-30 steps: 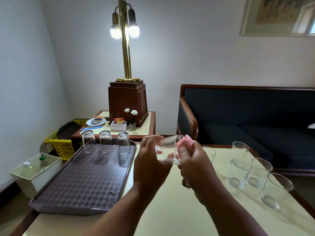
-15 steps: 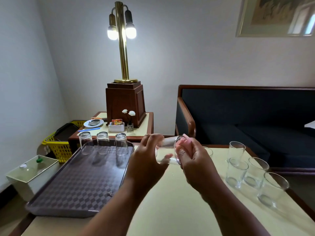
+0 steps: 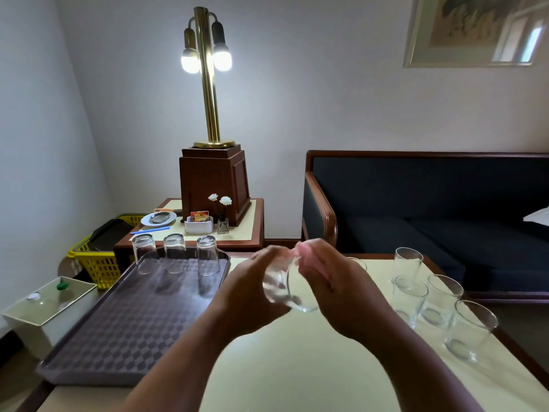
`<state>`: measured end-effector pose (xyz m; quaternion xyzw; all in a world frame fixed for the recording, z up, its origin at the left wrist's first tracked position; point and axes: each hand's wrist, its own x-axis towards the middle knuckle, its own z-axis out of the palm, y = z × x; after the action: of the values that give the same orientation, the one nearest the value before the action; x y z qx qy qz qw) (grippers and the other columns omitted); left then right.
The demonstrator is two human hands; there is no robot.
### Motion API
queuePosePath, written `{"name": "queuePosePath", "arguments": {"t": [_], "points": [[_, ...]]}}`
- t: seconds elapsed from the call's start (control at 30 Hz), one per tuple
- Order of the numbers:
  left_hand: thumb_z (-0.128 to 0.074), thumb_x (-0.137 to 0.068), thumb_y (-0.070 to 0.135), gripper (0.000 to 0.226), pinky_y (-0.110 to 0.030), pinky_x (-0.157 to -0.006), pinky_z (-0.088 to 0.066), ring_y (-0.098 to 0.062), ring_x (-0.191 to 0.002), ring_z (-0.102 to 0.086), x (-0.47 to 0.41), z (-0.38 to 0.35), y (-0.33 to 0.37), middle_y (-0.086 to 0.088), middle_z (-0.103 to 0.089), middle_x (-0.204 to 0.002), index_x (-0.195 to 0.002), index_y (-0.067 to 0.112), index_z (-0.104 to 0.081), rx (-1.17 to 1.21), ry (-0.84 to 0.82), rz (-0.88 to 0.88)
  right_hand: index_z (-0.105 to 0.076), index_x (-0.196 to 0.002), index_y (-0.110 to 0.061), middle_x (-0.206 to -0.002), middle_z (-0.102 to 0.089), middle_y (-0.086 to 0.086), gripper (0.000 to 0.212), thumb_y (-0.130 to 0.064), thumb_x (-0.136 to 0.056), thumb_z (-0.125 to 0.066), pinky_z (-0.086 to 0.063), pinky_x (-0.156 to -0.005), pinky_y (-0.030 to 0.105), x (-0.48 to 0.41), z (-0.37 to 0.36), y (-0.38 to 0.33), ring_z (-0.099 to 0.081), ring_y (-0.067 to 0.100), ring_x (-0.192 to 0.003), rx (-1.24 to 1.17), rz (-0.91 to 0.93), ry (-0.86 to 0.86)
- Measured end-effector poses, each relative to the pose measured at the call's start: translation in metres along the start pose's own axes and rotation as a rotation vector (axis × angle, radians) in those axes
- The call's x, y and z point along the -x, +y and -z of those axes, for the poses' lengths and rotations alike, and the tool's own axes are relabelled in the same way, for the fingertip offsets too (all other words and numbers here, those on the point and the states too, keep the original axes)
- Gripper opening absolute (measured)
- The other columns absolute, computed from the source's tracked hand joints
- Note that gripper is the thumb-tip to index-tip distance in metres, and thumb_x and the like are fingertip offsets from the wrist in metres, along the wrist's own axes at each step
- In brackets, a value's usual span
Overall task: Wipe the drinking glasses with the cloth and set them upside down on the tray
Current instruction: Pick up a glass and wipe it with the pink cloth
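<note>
Over the cream table (image 3: 297, 370), the left hand (image 3: 248, 295) curls its fingers round a blurred, tilted glass (image 3: 282, 288) in mid-air. The right hand (image 3: 338, 292) pinches a pink cloth (image 3: 303, 251) just beside the glass's far end. Upright glasses (image 3: 469, 331) stand to the right, and three upturned glasses (image 3: 175, 252) sit at the far end of the tray (image 3: 118, 337) on the left.

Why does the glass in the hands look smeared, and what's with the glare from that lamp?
Head view: the clear drinking glass between the left hand and right hand is motion-blurred, as is the pink cloth; same view, the brass lamp's two lit bulbs blow out to white glare; the three upside-down glasses cast soft shadows toward the camera on the purple checked tray.
</note>
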<state>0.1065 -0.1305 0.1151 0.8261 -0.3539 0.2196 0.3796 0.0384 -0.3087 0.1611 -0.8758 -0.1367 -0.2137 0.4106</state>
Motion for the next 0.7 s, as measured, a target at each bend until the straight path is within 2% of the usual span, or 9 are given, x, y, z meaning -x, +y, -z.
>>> {"name": "queuePosePath", "arguments": {"t": [0.07, 0.13, 0.23, 0.37, 0.43, 0.5, 0.6, 0.67, 0.7], "points": [[-0.082, -0.065, 0.052, 0.065, -0.02, -0.069, -0.056, -0.003, -0.083, -0.066, 0.003, -0.001, -0.006, 0.023, -0.061, -0.104, -0.121, 0.031, -0.056, -0.05, -0.093, 0.001, -0.051, -0.127, -0.038, -0.101, -0.066, -0.018, 0.026, -0.036, -0.102, -0.047, -0.042, -0.06, 0.007, 0.002, -0.006, 0.002, -0.059, -0.005, -0.078, 0.053, 0.059, 0.004], [-0.077, -0.068, 0.053, 0.056, -0.02, -0.064, -0.054, -0.004, -0.076, -0.062, 0.006, -0.012, -0.002, 0.019, -0.06, -0.097, -0.114, 0.027, -0.058, -0.204, 0.122, 0.067, -0.048, -0.133, -0.036, -0.111, -0.065, -0.017, 0.031, -0.034, -0.103, -0.047, -0.044, -0.058, 0.006, 0.005, -0.023, -0.003, -0.061, -0.006, -0.075, -0.202, -0.119, 0.105], [-0.086, -0.071, 0.03, 0.052, -0.027, -0.055, -0.057, -0.007, -0.071, -0.058, 0.001, -0.03, 0.011, 0.002, -0.064, -0.104, -0.113, 0.017, -0.058, -0.291, 0.406, 0.134, -0.045, -0.141, -0.027, -0.121, -0.065, 0.002, 0.038, -0.032, -0.103, -0.046, -0.04, -0.05, 0.008, 0.003, -0.037, -0.006, -0.054, 0.0, -0.066, -0.585, -0.498, 0.165], [-0.083, -0.069, 0.04, 0.058, -0.025, -0.062, -0.058, -0.005, -0.077, -0.06, -0.003, -0.015, -0.001, 0.006, -0.063, -0.11, -0.117, 0.023, -0.056, -0.141, 0.194, 0.044, -0.048, -0.132, -0.035, -0.11, -0.065, -0.013, 0.03, -0.032, -0.102, -0.05, -0.043, -0.064, 0.008, 0.002, -0.012, 0.0, -0.06, 0.001, -0.084, -0.182, -0.154, 0.067], [-0.078, -0.068, 0.049, 0.061, -0.028, -0.071, -0.057, -0.006, -0.087, -0.064, 0.001, -0.009, -0.011, 0.011, -0.064, -0.111, -0.12, 0.024, -0.058, -0.073, 0.005, -0.001, -0.048, -0.124, -0.039, -0.095, -0.064, -0.018, 0.023, -0.035, -0.102, -0.048, -0.04, -0.06, 0.009, 0.002, -0.005, 0.005, -0.061, 0.002, -0.076, 0.075, 0.049, -0.034], [-0.079, -0.07, 0.045, 0.055, -0.027, -0.07, -0.057, -0.008, -0.085, -0.066, 0.005, -0.016, -0.01, 0.012, -0.065, -0.103, -0.116, 0.023, -0.06, -0.074, 0.027, 0.019, -0.047, -0.125, -0.039, -0.092, -0.062, -0.02, 0.023, -0.037, -0.102, -0.047, -0.041, -0.056, 0.01, 0.004, -0.015, 0.004, -0.059, 0.001, -0.071, 0.069, 0.055, 0.026], [-0.086, -0.07, 0.027, 0.05, -0.023, -0.058, -0.056, -0.005, -0.07, -0.059, 0.004, -0.033, 0.004, 0.002, -0.066, -0.101, -0.111, 0.017, -0.059, -0.211, 0.373, 0.105, -0.054, -0.111, -0.033, -0.084, -0.061, -0.016, 0.012, -0.037, -0.103, -0.046, -0.039, -0.049, 0.011, 0.01, -0.037, -0.009, -0.054, 0.003, -0.059, -0.607, -0.479, 0.238], [-0.087, -0.071, 0.02, 0.053, -0.025, -0.055, -0.057, -0.01, -0.07, -0.061, 0.0, -0.037, 0.008, -0.004, -0.065, -0.108, -0.115, 0.015, -0.057, -0.262, 0.43, 0.113, -0.058, -0.105, -0.024, -0.072, -0.054, -0.003, 0.018, -0.036, -0.104, -0.045, -0.034, -0.045, 0.019, 0.008, -0.039, -0.012, -0.043, 0.005, -0.053, -0.931, -0.806, 0.151], [-0.086, -0.072, 0.02, 0.055, -0.027, -0.055, -0.058, -0.014, -0.073, -0.063, -0.002, -0.035, 0.006, -0.004, -0.064, -0.11, -0.117, 0.016, -0.055, -0.27, 0.398, 0.093, -0.059, -0.111, -0.021, -0.073, -0.053, 0.001, 0.02, -0.035, -0.104, -0.046, -0.034, -0.046, 0.02, 0.009, -0.037, -0.013, -0.042, 0.007, -0.054, -0.9, -0.805, 0.089]]}}
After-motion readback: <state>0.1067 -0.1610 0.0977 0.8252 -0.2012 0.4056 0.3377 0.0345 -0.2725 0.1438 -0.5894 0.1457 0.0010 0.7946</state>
